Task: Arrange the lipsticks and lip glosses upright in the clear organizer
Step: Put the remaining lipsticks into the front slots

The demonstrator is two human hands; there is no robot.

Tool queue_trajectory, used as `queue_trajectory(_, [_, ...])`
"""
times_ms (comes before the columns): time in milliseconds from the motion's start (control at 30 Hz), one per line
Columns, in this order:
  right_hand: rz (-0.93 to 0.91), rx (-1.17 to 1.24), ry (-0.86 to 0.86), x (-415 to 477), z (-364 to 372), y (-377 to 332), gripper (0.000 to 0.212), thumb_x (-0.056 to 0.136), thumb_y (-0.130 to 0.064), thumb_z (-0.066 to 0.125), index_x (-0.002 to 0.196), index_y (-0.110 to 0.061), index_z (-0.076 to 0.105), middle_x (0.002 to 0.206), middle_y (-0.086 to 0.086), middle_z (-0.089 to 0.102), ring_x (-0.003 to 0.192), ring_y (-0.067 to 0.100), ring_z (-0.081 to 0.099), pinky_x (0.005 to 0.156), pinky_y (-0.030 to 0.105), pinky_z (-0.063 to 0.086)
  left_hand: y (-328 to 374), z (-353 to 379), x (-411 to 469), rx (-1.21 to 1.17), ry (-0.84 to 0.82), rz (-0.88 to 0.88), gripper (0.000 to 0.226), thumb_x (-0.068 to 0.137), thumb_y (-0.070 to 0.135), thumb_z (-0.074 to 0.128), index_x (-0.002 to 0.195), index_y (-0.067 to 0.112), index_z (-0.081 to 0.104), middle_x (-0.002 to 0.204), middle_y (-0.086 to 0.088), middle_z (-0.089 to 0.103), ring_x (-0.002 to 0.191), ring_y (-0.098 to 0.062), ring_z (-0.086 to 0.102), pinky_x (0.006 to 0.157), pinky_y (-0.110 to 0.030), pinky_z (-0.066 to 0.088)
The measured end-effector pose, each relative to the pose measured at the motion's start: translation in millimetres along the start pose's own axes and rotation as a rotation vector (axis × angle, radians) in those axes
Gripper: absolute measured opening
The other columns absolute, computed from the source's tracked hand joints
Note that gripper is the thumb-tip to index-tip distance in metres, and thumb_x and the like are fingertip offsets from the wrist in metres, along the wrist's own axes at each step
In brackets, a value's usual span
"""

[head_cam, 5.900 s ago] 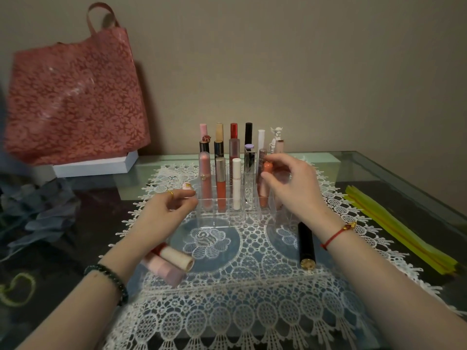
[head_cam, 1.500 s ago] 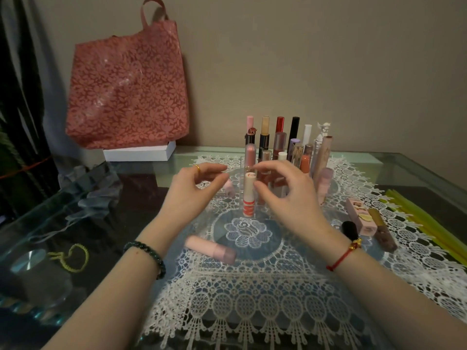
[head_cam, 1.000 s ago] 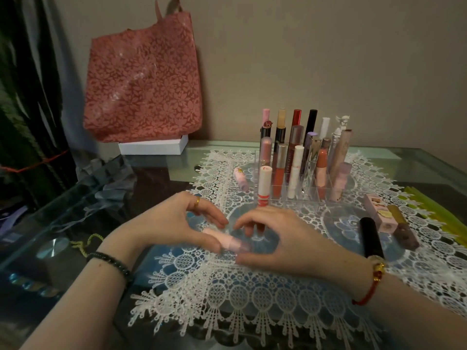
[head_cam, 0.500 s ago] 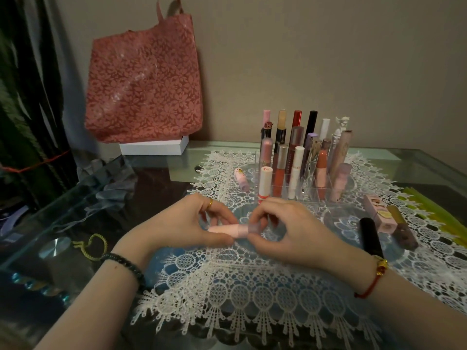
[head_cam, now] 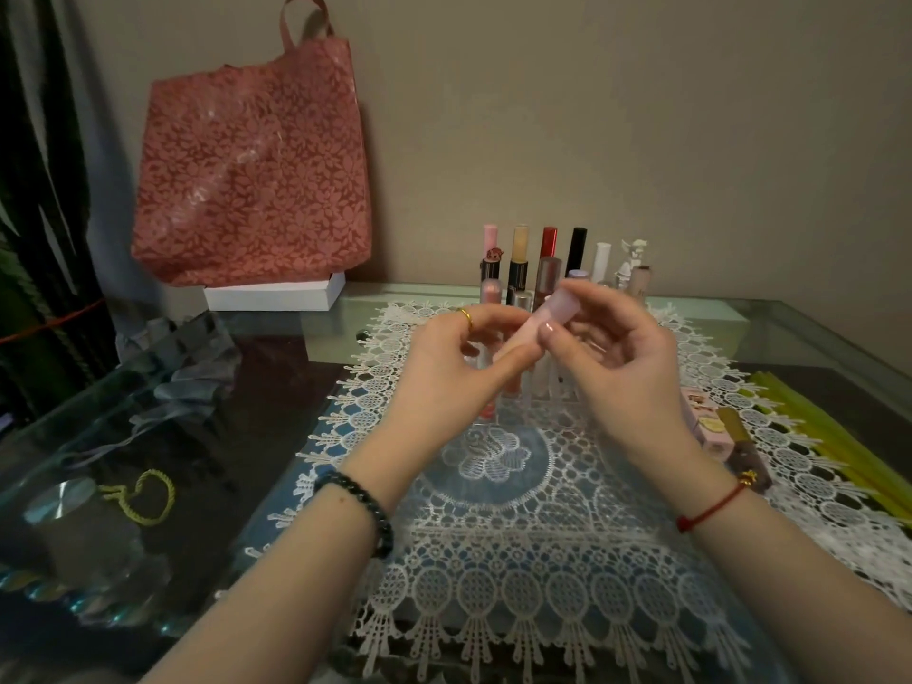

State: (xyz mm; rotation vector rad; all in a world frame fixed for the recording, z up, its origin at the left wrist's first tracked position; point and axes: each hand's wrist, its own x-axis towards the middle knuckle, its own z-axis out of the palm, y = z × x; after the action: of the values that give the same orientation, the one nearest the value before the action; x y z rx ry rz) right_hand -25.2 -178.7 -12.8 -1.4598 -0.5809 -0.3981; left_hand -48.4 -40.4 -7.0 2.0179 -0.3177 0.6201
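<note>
Pinching pink lipstick [head_cam: 548,318] between left hand [head_cam: 444,372] and right hand [head_cam: 624,372], above lace mat [head_cam: 493,515]; organizer [head_cam: 562,396] behind

Beige wall [head_cam: 641,116], glass table [head_cam: 789,333], dim light

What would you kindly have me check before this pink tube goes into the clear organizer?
1. Grip on pink tube: ok, left hand and right hand both pinch it.
2. Tube upright: not ok, it tilts.
3. Free slot in clear organizer: cannot tell, hands hide the front rows.
4. Back-row tubes standing: ok.
5. Nothing left lying: not ok, pink box and brown tube lie on the lace mat.
</note>
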Motion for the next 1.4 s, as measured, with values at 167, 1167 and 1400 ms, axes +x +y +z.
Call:
queue_trajectory(167, [0.005,-0.066,0.051,5.5,-2.0,7.3,0.033,0.075,-0.005,0.068,0.101,-0.023,0.058,0.092,-0.006,0.064,0.08,0.001,0.063,0.069,0.013,0.051,-2.1,22.0,-1.5,-0.05,0.097,-0.028,0.029,0.077,0.024,0.068,0.105,0.023,0.065,0.088,0.015,0.067,0.077,0.003,0.059,0.068,-0.006,0.044])
queue_trajectory(1167, [0.052,-0.425,-0.087,-2.9,6.4,43.3,0.031,0.078,-0.012,0.067,0.105,-0.024,0.058,0.088,-0.009,0.061,0.082,0.003,0.059,0.077,0.017,0.052,-23.6,10.0,-5.3,-0.13,0.337,-0.053,0.036,0.083,0.006,0.057,0.103,0.036,0.056,0.095,0.021,0.062,0.089,0.001,0.059,0.084,-0.018,0.048])
queue_trajectory(1400, [0.041,-0.442,-0.083,-3.2,5.5,43.1,0.028,0.079,-0.016,0.066,0.106,-0.023,0.059,0.09,-0.01,0.06,0.082,0.001,0.058,0.078,0.013,0.05,-37.4,4.7,-0.3,-0.211,0.467,-0.14,0.03,0.086,0.005,0.053,0.108,0.023,0.06,0.094,0.017,0.064,0.084,0.005,0.058,0.069,-0.004,0.043])
